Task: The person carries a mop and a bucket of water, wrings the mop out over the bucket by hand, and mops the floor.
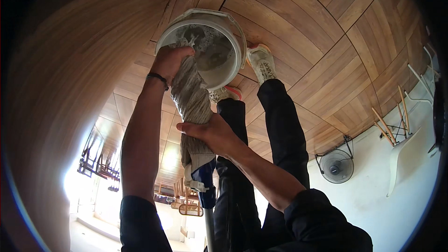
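A grey string mop (189, 95), its strands twisted tight, runs between my two hands. My left hand (170, 63) is wrapped around the strands' far end, over the rim of a white bucket (238, 49). Closer to me, my right hand (212, 133) grips the strands just above the mop's blue and white clamp (203, 177). From the clamp a pale pole (209, 226) extends down toward my body. Inside the bucket is cloudy, foamy water (217, 49), and the strand tips hang at its edge. Some fingers of both hands are hidden behind the mop.
The bucket's handle (242, 32) lies along its right side, close to my shoes (262, 63). A wooden panel (70, 65) curves up the left. A round fan (337, 165) and a white chair (400, 154) are at the right; several wooden chairs (100, 158) stand at lower left.
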A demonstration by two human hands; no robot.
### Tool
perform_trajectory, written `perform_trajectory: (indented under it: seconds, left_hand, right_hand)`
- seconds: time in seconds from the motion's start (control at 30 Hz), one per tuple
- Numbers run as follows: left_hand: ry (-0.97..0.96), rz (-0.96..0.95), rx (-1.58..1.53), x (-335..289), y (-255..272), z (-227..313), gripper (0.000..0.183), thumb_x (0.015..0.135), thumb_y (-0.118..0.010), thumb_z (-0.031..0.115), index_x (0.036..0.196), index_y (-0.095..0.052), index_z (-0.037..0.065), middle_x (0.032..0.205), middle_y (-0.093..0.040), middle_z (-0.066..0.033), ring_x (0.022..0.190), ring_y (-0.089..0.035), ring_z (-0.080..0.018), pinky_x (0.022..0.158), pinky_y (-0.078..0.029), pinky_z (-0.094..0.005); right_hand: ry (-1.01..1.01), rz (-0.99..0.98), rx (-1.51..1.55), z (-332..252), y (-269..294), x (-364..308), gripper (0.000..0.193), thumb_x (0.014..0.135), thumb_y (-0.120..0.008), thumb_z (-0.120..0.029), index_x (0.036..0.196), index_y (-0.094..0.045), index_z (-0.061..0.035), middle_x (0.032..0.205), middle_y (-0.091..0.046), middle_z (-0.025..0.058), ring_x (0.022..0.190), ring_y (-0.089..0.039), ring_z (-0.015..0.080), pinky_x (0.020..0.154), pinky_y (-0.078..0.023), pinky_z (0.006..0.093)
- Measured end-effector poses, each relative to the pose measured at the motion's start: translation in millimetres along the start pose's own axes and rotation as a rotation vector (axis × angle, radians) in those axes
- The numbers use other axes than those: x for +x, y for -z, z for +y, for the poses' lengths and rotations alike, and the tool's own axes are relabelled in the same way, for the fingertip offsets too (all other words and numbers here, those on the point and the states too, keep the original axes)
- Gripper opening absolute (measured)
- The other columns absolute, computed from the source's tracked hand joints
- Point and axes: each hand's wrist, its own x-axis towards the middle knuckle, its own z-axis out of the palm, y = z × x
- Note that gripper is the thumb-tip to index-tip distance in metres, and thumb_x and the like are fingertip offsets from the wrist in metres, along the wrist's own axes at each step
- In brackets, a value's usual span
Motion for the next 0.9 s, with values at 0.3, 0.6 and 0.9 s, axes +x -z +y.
perform_trajectory:
  seconds: [0.3, 0.6, 0.9]
  left_hand:
    - [0.037, 0.03, 0.102, 11, -1, -3, 0.035, 0.071, -0.066, 0.02, 0.093, -0.064, -0.008, 0.079, -0.065, -0.0128, 0.064, -0.062, -0.0209, 0.057, -0.047, -0.0336]
    - [0.06, 0.034, 0.199, 24, 3, -10, 0.034, 0.072, -0.066, 0.021, 0.091, -0.064, -0.007, 0.08, -0.065, -0.0134, 0.064, -0.062, -0.0219, 0.059, -0.048, -0.0341]
    - [0.081, 0.064, 0.297, 27, 7, -13, 0.036, 0.072, -0.065, 0.023, 0.091, -0.064, -0.008, 0.079, -0.065, -0.0129, 0.062, -0.062, -0.0218, 0.058, -0.046, -0.0338]
  right_hand:
    - [0.009, -0.013, 0.0, -1, 2, -1, 0.041, 0.077, -0.073, -0.03, 0.099, -0.058, 0.001, 0.083, -0.061, 0.0042, 0.074, -0.057, 0.0109, 0.068, -0.046, 0.0281]
    - [0.015, 0.028, -0.116, -8, 1, -6, 0.045, 0.079, -0.069, -0.036, 0.102, -0.059, 0.002, 0.085, -0.064, 0.0095, 0.076, -0.061, 0.0151, 0.072, -0.048, 0.0303]
    - [0.007, 0.044, -0.183, -7, -1, -6, 0.049, 0.079, -0.067, -0.04, 0.104, -0.059, 0.0018, 0.087, -0.065, 0.0114, 0.078, -0.063, 0.0182, 0.074, -0.048, 0.0311]
